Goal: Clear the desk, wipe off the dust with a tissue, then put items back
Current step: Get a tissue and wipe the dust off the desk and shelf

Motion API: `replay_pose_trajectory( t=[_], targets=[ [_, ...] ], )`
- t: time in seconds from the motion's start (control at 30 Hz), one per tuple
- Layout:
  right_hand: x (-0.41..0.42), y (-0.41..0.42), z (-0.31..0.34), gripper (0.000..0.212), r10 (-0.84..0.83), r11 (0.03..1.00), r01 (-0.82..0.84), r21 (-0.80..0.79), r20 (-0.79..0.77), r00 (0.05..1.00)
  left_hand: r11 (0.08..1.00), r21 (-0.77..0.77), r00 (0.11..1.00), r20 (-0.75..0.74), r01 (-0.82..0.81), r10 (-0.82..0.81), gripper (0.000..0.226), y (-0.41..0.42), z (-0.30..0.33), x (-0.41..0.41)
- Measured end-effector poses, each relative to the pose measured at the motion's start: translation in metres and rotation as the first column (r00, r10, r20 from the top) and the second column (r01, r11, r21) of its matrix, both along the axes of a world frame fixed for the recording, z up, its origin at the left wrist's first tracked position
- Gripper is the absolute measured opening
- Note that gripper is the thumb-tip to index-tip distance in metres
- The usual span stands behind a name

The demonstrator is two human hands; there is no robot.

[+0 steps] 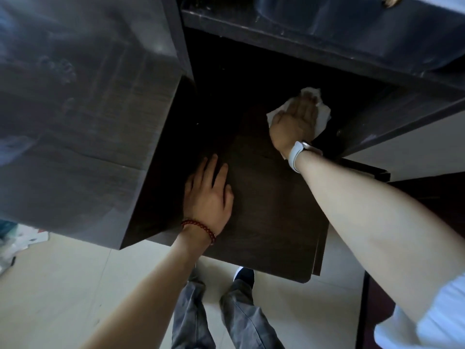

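Observation:
A dark wooden pull-out shelf [271,212] sticks out from under the desk top. My right hand [294,122], with a white watch on the wrist, lies flat on a crumpled white tissue [324,113] and presses it onto the far part of the shelf, in deep shadow. My left hand [210,192], with a red bead bracelet, rests palm down on the near left part of the shelf, fingers spread, holding nothing.
The dusty desk top [83,117] spans the left side and another dark desk surface [352,34] runs across the back. Pale floor tiles [75,285] lie below, with my legs and a shoe. Plastic bags and papers [15,240] lie at the far left.

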State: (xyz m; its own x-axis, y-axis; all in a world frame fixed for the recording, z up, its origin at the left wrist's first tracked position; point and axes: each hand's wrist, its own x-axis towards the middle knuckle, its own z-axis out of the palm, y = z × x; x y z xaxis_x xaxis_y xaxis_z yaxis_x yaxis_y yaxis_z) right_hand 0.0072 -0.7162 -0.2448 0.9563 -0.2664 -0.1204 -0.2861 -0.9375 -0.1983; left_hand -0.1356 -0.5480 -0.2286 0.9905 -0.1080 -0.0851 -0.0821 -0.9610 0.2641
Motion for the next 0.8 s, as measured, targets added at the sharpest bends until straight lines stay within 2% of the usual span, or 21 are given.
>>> replay_pose_trajectory(
  t=[0.13,0.2,0.27,0.33,0.4,0.47,0.57,0.63,0.73,0.8],
  targets=[
    [0.013,0.047,0.001,0.063,0.343,0.937,-0.347,0.035,0.087,0.935,0.994,-0.048,0.995,0.022,-0.095,0.096,0.051,0.015,-0.002,-0.007],
    [0.027,0.064,0.002,0.058,0.441,0.898,-0.441,0.009,0.02,0.897,0.994,-0.07,0.995,0.035,-0.089,0.091,0.051,0.019,-0.003,-0.012],
    [0.036,0.075,0.001,0.056,0.463,0.885,-0.465,0.034,0.06,0.884,0.995,-0.073,0.997,0.04,-0.064,0.067,0.05,0.022,-0.004,-0.018],
    [0.037,0.084,0.0,0.065,0.462,0.88,-0.471,0.063,0.12,0.879,0.996,-0.073,0.997,0.049,-0.057,0.06,0.049,0.025,-0.006,-0.024],
    [0.028,0.092,-0.002,0.057,0.483,0.869,-0.49,0.063,0.104,0.869,0.994,-0.077,0.994,0.076,-0.074,0.08,0.048,0.026,-0.007,-0.029],
    [0.007,0.093,-0.001,0.056,0.517,0.845,-0.53,0.076,0.139,0.844,0.988,-0.111,0.987,0.101,-0.112,0.123,0.047,0.027,-0.004,-0.035],
    [-0.043,0.09,0.002,0.058,0.596,0.787,-0.604,0.126,0.1,0.797,0.971,-0.179,0.975,0.124,-0.16,0.184,0.046,0.028,0.007,-0.053],
    [-0.086,0.091,0.004,0.057,0.658,0.741,-0.667,0.084,0.111,0.745,0.968,-0.189,0.973,0.131,-0.163,0.189,0.046,0.031,0.014,-0.07],
    [-0.146,0.093,0.003,0.06,0.724,0.69,-0.724,0.004,0.017,0.69,0.961,-0.16,0.971,0.045,-0.225,0.234,0.046,0.037,0.018,-0.1],
    [-0.176,0.086,0.003,0.058,0.725,0.688,-0.726,0.007,-0.036,0.687,0.965,-0.066,0.966,-0.066,-0.255,0.25,0.05,0.04,0.021,-0.117]
  ],
)
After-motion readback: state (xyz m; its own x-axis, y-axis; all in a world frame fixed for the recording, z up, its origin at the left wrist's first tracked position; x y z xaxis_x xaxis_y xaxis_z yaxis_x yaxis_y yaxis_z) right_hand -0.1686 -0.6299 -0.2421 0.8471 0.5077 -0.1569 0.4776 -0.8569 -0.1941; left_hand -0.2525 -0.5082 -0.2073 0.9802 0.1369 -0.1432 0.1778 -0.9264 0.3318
